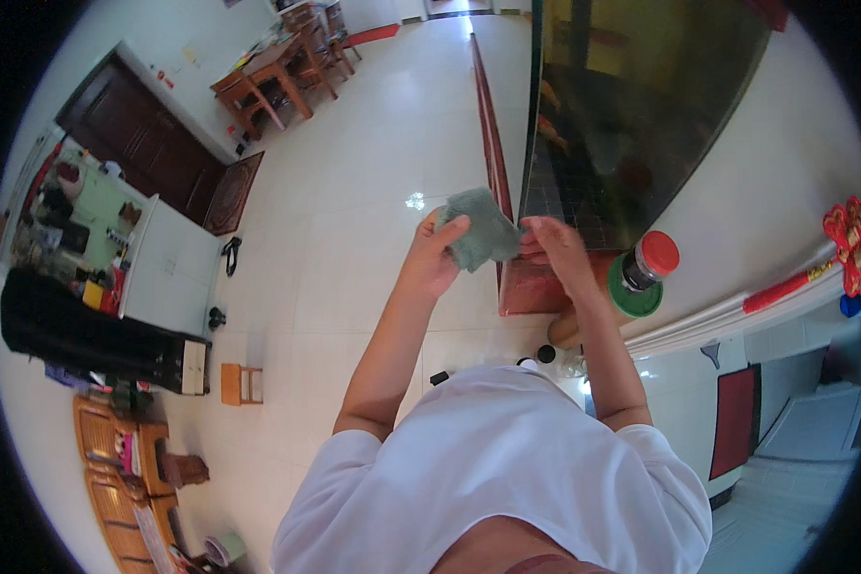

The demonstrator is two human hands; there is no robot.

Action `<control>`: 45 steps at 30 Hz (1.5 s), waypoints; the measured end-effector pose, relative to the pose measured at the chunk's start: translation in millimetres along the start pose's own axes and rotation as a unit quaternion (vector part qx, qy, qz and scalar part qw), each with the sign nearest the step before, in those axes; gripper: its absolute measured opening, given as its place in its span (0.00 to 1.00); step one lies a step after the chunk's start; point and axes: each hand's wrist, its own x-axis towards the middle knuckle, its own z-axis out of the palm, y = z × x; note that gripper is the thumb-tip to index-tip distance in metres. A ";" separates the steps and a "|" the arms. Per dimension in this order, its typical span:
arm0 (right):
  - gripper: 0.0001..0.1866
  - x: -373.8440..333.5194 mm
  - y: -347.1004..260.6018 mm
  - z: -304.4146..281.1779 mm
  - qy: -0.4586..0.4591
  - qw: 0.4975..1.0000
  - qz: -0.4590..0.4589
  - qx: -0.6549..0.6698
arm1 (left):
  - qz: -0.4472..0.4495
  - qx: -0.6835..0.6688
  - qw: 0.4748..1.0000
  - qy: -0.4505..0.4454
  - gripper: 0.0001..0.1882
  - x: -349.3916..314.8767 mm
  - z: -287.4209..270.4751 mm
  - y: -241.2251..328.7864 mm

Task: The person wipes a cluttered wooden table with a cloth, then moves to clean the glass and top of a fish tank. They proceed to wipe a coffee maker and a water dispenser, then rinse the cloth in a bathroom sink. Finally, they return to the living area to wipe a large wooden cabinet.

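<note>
A small grey-green cloth is held up in front of me at about chest height. My left hand is closed on its left side, the thumb lying over the fabric. At the cloth's right edge is my right hand, its fingers bent and meeting the edge; their tips are slightly blurred. Just below and beyond the hands runs a reddish-brown wooden ledge along a dark glass panel. Close to my right forearm stands a jar with a red lid on a round green lid.
To the left are a white cabinet, a small wooden stool and a wooden bench. A dining table with chairs stands far left. Small bottles sit near my waist. A red ornament hangs at right.
</note>
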 end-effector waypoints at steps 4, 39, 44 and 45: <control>0.25 -7.2 9.2 34.3 -0.042 0.949 -0.008 0.311 | -0.064 0.050 0.997 0.000 0.14 13.7 17.2 -30.2; 0.30 -1.7 -141.4 -62.5 0.183 0.896 -0.403 -0.027 | 0.428 0.530 0.732 0.008 0.20 135.1 167.3 12.0; 0.30 2.3 -192.7 -35.9 0.086 0.851 -0.410 0.318 | 0.389 0.612 0.672 -0.150 0.28 151.8 208.9 22.7; 0.30 5.6 -206.2 -49.3 0.108 0.837 -0.436 0.312 | 0.408 0.595 0.666 -0.189 0.29 154.8 217.7 33.7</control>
